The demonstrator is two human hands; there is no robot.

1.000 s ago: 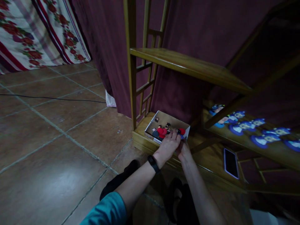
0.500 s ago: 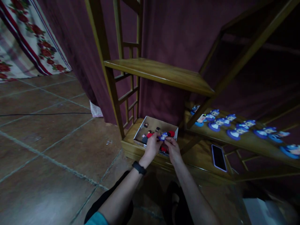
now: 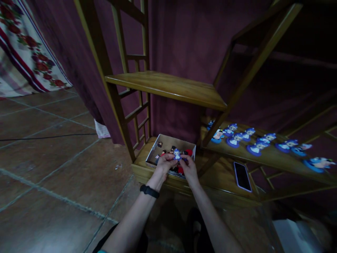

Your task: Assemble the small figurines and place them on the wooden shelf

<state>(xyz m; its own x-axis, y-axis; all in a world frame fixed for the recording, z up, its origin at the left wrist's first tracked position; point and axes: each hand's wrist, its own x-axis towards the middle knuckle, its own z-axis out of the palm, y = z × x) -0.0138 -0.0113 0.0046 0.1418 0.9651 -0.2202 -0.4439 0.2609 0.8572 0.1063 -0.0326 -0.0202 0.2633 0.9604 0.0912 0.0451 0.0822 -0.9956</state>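
Just below the centre of the frame, a small blue-and-white figurine (image 3: 177, 154) is held over an open box (image 3: 181, 143), its lower part pinched between the fingers of the left hand (image 3: 165, 166) and the right hand (image 3: 189, 168). It looks light, stiff and perhaps slick, like moulded plastic; the base seems the sturdiest hold, the head more easily chipped.
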